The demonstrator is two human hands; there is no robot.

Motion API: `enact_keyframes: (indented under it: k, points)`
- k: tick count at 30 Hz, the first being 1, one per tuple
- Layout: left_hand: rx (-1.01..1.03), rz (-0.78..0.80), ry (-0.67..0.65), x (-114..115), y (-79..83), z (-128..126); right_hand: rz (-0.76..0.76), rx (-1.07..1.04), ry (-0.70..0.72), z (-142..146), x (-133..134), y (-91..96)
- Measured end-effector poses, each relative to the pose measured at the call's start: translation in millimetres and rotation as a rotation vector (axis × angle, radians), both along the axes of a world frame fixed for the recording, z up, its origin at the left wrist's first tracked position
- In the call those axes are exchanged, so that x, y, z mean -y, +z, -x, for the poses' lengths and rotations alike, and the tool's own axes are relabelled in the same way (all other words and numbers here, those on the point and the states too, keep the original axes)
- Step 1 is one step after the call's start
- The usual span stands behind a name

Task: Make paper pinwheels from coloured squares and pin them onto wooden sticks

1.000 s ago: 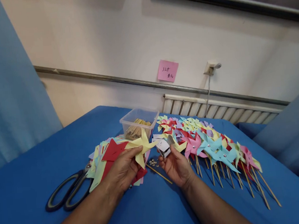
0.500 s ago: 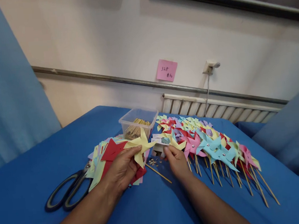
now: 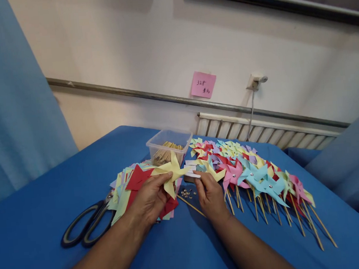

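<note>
Left hand (image 3: 152, 197): grip closed, thumb and fingers pinching the yellow paper pinwheel (image 3: 172, 173) by its near left side. The pinwheel is raised above the table near its middle, blades spread, just left of the right hand. Right hand (image 3: 212, 195): fingertips clasped on the near right edge of a small white box (image 3: 193, 175), partly hidden by the fingers. The box lies just right of the pinwheel's right-hand tip.

Between the hands, small shiny fasteners (image 3: 187, 192) lie loose on the blue tablecloth (image 3: 183, 251). Just on the near side of these, one wooden stick (image 3: 191, 205) lies slantwise, its near end close to the right wrist.

Left of the left hand, a fanned stack of coloured paper (image 3: 119, 198) is noted, with red sheets (image 3: 137, 178) on top. Dark-handled scissors (image 3: 88, 226) lie further left, their blade end beside the stack.

Beyond the pinwheel stands a clear plastic tub (image 3: 182, 149) containing short sticks. To the right, a dense row of stick-mounted pinwheels (image 3: 254, 174) in pink, blue, red, yellow and purple runs from far to near, stick ends pointing nearward. On the far wall: a handwritten pink note (image 3: 203, 84), a metal rail (image 3: 132, 96), a socket (image 3: 253, 83) and a white radiator (image 3: 223, 126).
</note>
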State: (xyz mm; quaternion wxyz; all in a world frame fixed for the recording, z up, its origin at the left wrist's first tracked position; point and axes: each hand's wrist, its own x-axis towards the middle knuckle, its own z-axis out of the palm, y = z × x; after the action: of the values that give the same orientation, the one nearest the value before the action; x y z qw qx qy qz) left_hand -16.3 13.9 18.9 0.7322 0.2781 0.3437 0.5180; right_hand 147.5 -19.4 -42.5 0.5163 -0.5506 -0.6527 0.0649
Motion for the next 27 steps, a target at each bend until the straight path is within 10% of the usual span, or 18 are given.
enact_keyframes:
  k: [5,27]
  points:
    - [-0.018,-0.003,0.002,3.0,2.1,-0.6,0.306,-0.025,-0.124,11.5,-16.3,-8.5]
    - [-0.105,-0.066,-0.07,11.0,4.9,-4.1,0.418,0.037,-0.224,11.9,-27.7,-9.4]
